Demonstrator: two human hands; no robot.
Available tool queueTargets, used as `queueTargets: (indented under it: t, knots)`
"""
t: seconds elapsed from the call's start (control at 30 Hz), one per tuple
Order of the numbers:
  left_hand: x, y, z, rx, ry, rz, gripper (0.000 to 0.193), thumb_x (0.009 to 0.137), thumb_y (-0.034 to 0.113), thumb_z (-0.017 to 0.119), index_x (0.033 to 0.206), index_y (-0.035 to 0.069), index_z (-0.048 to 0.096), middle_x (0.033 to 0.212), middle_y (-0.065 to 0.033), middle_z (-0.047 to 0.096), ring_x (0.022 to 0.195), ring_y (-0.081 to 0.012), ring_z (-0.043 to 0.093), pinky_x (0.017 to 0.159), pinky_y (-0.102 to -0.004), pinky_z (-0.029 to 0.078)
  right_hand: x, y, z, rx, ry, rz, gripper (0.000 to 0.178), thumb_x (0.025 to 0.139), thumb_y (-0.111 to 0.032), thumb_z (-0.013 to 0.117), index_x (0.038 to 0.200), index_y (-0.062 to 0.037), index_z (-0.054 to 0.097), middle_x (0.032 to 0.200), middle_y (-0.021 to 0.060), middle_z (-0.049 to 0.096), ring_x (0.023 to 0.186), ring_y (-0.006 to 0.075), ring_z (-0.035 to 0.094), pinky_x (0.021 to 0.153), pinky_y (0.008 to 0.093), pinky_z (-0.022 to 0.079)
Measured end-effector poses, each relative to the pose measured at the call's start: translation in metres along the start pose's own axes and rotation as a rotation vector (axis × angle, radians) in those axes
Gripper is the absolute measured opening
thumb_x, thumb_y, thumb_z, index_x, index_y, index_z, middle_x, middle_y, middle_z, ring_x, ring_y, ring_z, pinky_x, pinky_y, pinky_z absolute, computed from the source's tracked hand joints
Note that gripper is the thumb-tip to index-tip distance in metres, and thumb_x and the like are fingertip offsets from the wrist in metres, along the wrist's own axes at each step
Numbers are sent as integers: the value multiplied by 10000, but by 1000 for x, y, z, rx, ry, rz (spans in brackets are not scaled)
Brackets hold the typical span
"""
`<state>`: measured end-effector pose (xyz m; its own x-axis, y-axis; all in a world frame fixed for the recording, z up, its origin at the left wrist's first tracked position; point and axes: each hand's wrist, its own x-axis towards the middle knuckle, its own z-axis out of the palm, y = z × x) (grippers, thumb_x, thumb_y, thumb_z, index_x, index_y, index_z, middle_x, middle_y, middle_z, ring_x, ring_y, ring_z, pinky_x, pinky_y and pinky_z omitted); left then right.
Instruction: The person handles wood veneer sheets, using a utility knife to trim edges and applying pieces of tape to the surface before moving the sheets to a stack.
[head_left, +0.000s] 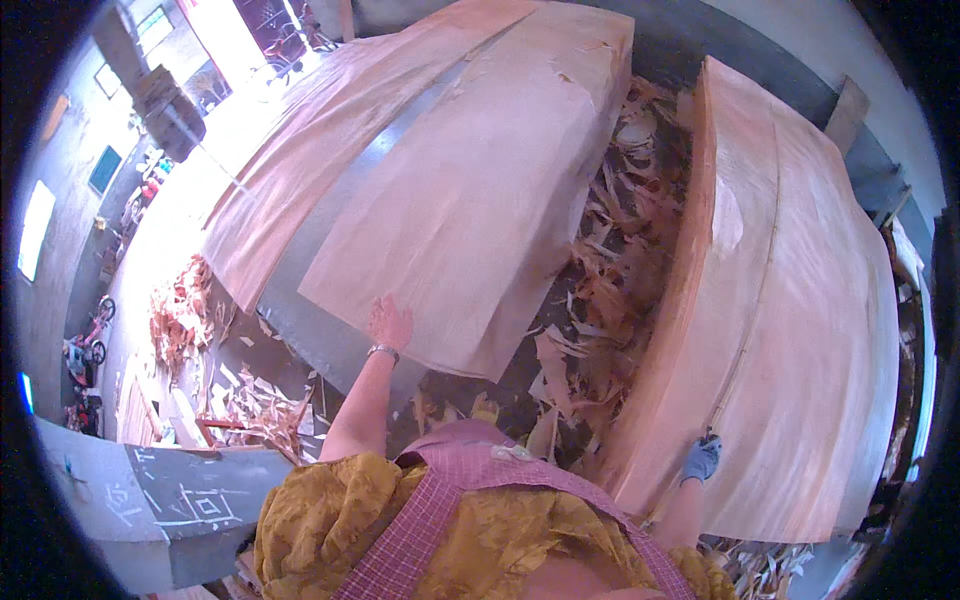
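My left hand (390,322), bare with a watch or bracelet at the wrist, lies with fingers stretched out on the near edge of a pale wood veneer sheet (450,200). That sheet rests on a grey, smooth-topped surface (310,235), with more veneer (275,205) on its left side. My right hand (702,460) wears a blue-grey glove and is closed at the near end of a long thin stick (745,345). The stick runs away from me over a tall stack of veneer sheets (820,330). The glove hides its grip in part.
Torn veneer scraps (625,260) fill the gap between the two veneer piles. More scraps (180,315) lie on the floor at left. A grey metal housing (190,500) with chalk marks stands at lower left. A post-like fixture (165,110) hangs at upper left.
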<state>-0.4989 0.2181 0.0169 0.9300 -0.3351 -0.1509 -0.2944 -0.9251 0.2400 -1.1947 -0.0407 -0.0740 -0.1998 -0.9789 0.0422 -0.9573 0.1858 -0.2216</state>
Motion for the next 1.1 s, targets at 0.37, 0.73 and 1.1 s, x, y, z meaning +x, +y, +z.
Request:
queueTargets:
  t: [0.37,0.73,1.1]
  knots:
    - [103,-123,-14,5,61,112,731,865,382,609,1467,72,334,1541,-192,288,1405,-357,318,1136,-513,266,-27,22,21,-335,-9,-41,328,935,-327,553,1022,-23,640,1005,222,660,850,384,645,719,455,515]
    - [203,-169,-46,46,-15,-193,934,841,502,580,1515,-15,193,1586,-189,196,1491,-329,97,1173,-566,108,-232,-200,32,873,-160,-114,352,979,-148,577,1295,7,562,805,-10,600,674,94,520,616,244,458]
    - [211,-166,-90,-85,-22,99,362,830,400,600,983,92,715,1090,-148,657,1078,-327,605,928,-503,435,-367,-412,61,1020,-363,-175,66,966,-128,602,935,-73,584,701,-48,530,574,47,435,505,219,365]
